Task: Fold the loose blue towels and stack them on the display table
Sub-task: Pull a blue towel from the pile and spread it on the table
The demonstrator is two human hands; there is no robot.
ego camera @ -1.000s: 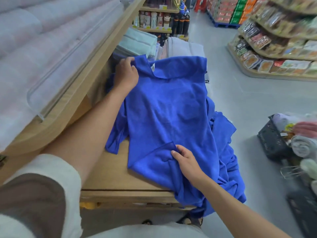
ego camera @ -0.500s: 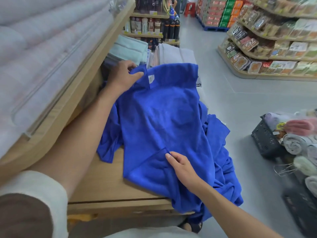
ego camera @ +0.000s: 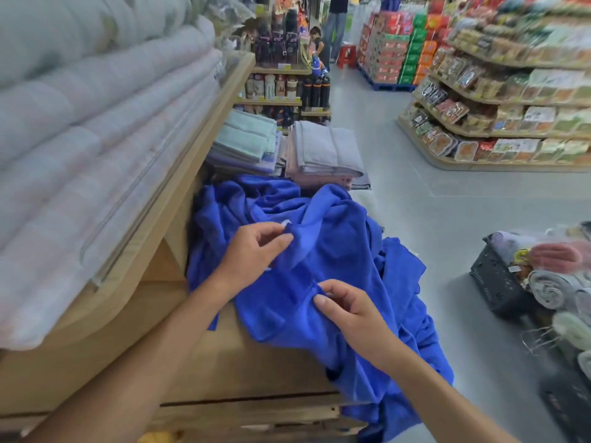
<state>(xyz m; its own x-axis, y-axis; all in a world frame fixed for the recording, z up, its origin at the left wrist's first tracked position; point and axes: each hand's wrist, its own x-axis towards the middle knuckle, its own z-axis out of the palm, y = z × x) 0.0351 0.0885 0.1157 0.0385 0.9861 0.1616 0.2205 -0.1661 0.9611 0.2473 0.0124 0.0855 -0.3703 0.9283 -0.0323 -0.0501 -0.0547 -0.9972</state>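
Pale bedding (ego camera: 96,139) fills the shelf at left, above the wooden table (ego camera: 230,362). The blue towels (ego camera: 345,260) lie in a loose, crumpled heap on the table's right part, with one end hanging over its edge toward the floor. Behind the heap sit folded stacks (ego camera: 323,148) of grey and mint towels. A dark basket (ego camera: 499,282) stands on the floor at right. The left hand (ego camera: 252,257) pinches a raised towel corner. The right hand (ego camera: 348,311) pinches a fold nearer the body. A white tag (ego camera: 285,222) shows at the left fingertips.
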